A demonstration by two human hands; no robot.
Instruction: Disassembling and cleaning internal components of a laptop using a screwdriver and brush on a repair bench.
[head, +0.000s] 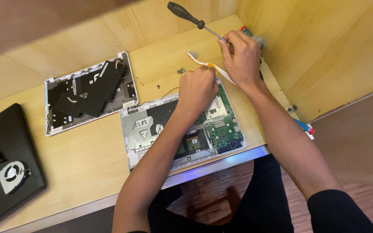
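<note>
While the right hand [240,54] in the upper right keeps its fingers clamped on the black-handled screwdriver [193,19] and the left hand [197,88] is fisted over the open laptop base [152,129] at frame centre, a slip could tear the white ribbon cable [203,64].

On desk [87,159]: chassis [152,129] at centre; left of chassis, cover [87,92]; farther left, laptop [1,142] with fan [11,174] on top; behind chassis, screwdriver [191,17], cable [208,65].
</note>
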